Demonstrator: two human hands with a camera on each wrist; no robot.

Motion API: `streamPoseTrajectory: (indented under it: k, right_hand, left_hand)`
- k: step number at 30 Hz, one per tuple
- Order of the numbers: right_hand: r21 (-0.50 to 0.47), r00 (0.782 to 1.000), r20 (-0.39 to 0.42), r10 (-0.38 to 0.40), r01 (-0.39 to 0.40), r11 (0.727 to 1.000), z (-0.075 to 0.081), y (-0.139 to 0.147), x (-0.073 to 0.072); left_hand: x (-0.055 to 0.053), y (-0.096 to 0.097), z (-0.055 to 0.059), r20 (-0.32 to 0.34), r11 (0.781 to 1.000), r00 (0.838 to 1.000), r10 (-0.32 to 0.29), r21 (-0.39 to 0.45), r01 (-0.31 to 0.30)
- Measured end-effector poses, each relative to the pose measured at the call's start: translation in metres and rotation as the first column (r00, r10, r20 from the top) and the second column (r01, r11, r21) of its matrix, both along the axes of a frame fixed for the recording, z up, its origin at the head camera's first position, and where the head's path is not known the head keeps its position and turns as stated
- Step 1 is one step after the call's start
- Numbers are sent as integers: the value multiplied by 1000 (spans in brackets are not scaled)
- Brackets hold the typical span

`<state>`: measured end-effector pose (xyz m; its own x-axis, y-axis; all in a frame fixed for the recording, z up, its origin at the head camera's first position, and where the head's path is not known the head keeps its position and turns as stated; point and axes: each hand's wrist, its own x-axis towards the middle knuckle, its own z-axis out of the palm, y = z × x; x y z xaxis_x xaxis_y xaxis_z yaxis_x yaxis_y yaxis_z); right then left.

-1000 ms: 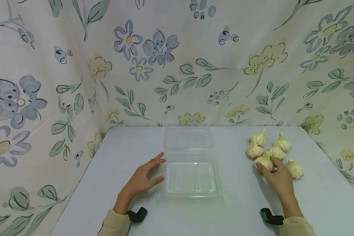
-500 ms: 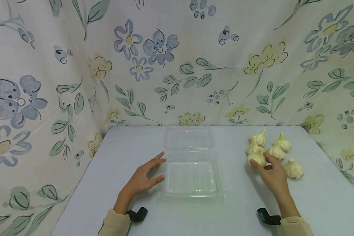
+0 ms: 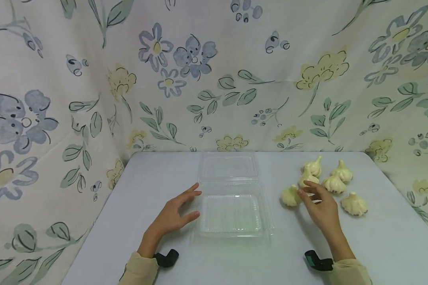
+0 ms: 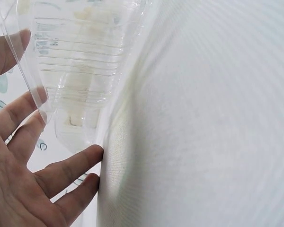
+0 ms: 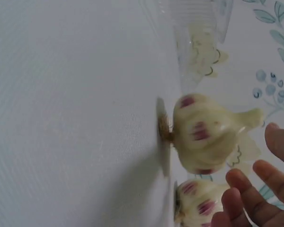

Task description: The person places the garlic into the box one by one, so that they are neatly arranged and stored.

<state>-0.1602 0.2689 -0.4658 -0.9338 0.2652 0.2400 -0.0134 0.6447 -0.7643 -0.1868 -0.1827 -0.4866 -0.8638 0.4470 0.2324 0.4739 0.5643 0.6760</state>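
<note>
At the left side of a clear plastic clamshell box (image 3: 232, 215), my left hand (image 3: 174, 211) lies with spread fingers. In the left wrist view its fingertips are right at the box's rim (image 4: 26, 80) and down at the table. A whole garlic bulb (image 3: 290, 196) stands between the box and my right hand (image 3: 322, 209). The right hand's thumb and fingers are loosely bent with nothing between them. In the right wrist view a garlic bulb (image 5: 206, 135) stands stem up on its roots, purple patches on its skin, and the fingertips are apart from it.
Several more garlic bulbs (image 3: 333, 184) stand loosely grouped at the back right, one of them (image 3: 354, 204) right of the hand. The box's lid (image 3: 228, 167) lies open toward the back. A floral curtain (image 3: 214, 79) hangs behind the white table (image 3: 157, 170).
My right hand has carried one garlic bulb leftward, away from the group and toward the box, and let go of it. The left hand has stayed where it was.
</note>
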Motion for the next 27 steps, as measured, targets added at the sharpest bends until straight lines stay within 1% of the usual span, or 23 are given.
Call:
streamPoseTrajectory:
  k: [1,3,8,13,18,22,25,27]
  right_hand:
    - [12,1000,-20,-2,2,1000,-1,-2,-1]
    - [29,1000,-25,-5,5,1000,-1,-4,-2]
    - [37,1000,24,11,-12,999,-2,-8,-4]
    - [53,999,23,35,-36,998,1,-7,-8]
    - [61,999,25,37,-38,997,3,-4,-13]
    - [53,1000,9,1,-1,999,3,-3,-15]
    - [43,998,-13,-57,57,997,2,-2,-16]
    - [32,994,-44,-103,104,994,1,-1,-17]
  left_hand:
    - [0,0,0,0,1000,1000,-1,0,1]
    - [-1,0,0,0,1000,1000,-2,-2,2]
    - [-1,0,0,-4,1000,1000,-3,2,3]
    - [-1,-2,-1,-6,1000,1000,0,0,0]
    - [-1,-2,-2,-6,1000,1000,-1,1,1]
    - [-1,-1,-2,3,1000,1000,0,4,0]
    - [0,0,-1,12,1000,1000,2,7,-2]
    - [0,0,-1,15,1000,1000,2,9,-2]
